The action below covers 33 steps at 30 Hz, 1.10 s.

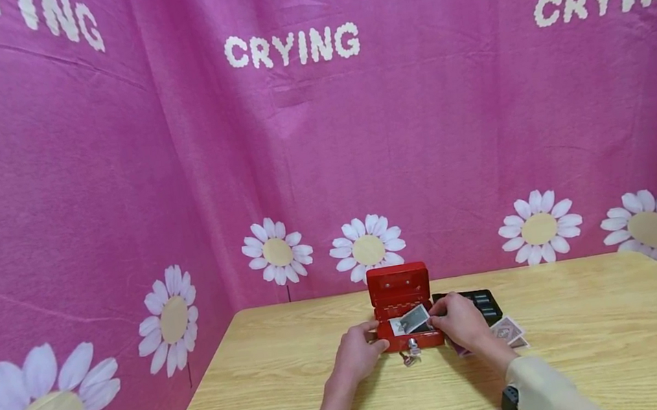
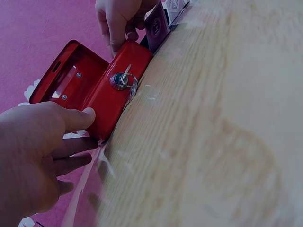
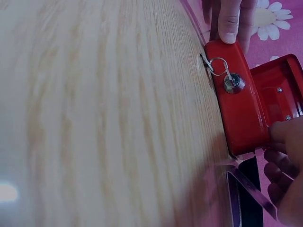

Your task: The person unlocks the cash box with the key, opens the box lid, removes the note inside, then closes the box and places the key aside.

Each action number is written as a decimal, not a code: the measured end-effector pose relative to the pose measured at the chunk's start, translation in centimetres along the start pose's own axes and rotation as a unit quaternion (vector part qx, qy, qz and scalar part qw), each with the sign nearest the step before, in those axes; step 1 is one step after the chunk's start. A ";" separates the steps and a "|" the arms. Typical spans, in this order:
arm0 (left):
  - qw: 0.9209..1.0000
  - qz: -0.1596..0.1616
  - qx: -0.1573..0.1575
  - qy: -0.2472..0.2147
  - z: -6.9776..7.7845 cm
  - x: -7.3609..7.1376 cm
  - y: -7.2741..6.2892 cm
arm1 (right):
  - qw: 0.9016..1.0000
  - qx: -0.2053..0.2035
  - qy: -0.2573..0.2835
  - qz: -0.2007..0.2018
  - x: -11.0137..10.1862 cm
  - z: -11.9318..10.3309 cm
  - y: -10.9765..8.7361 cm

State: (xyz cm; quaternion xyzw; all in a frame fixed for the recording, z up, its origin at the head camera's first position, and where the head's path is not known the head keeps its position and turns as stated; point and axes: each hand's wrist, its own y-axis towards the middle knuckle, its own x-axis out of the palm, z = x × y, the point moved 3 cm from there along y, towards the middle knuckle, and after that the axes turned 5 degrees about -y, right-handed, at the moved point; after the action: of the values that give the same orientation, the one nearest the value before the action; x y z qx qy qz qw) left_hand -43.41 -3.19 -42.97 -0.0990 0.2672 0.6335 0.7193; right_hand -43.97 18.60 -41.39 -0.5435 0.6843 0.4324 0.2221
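Note:
A red metal cash box [image 1: 411,341] stands on the table with its lid [image 1: 399,286] raised. My left hand [image 1: 357,352] grips its left end, thumb on the front face and fingers round the side. Over the box's opening, my right hand [image 1: 460,319] pinches the right edge of a grey card with a pale border [image 1: 416,319]. Beneath that card, something white [image 1: 396,326] shows inside the box. A key sits in the front lock [image 3: 234,83], with a ring [image 3: 218,66] hanging from it. In the right wrist view the right fingertips are hidden behind the box.
A black compartment tray [image 1: 486,303] lies right of the box, partly behind the right hand. Patterned cards [image 1: 508,329] and a purple booklet-like item [image 2: 157,28] are beside it. The wooden table [image 1: 266,393] meets a pink flowered curtain [image 1: 323,164] behind.

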 end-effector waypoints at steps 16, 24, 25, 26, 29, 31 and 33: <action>1.000 -0.001 0.005 -0.001 0.0 0.0 0.1 | 1.000 0.012 0.005 0.011 0.0 -0.3 -0.1; 1.000 -0.001 0.008 -0.002 0.0 0.0 0.1 | 1.000 0.011 0.015 0.007 -0.2 -0.5 -0.2; 1.000 -0.001 0.007 -0.002 0.0 0.0 0.0 | 1.000 0.010 0.016 0.009 -0.2 -0.5 -0.3; 1.000 -0.002 0.009 -0.003 0.1 0.0 0.0 | 1.000 0.008 0.016 0.011 -0.2 -0.6 -0.3; 1.000 -0.002 0.014 -0.003 0.1 0.0 0.0 | 1.000 0.011 0.023 0.012 -0.2 -0.7 -0.4; 1.000 -0.001 0.017 -0.001 0.1 0.0 0.0 | 0.999 0.014 0.028 0.013 -0.2 -0.8 -0.5; 1.000 0.001 0.020 0.000 0.0 0.0 0.1 | 0.999 0.019 0.033 0.015 -0.2 -0.8 -0.5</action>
State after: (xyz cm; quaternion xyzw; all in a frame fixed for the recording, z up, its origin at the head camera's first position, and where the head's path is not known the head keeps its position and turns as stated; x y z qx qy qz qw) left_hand -43.48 -3.16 -42.92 -0.0849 0.2801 0.6285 0.7206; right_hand -43.27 18.06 -41.00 -0.5430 0.7070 0.4049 0.2033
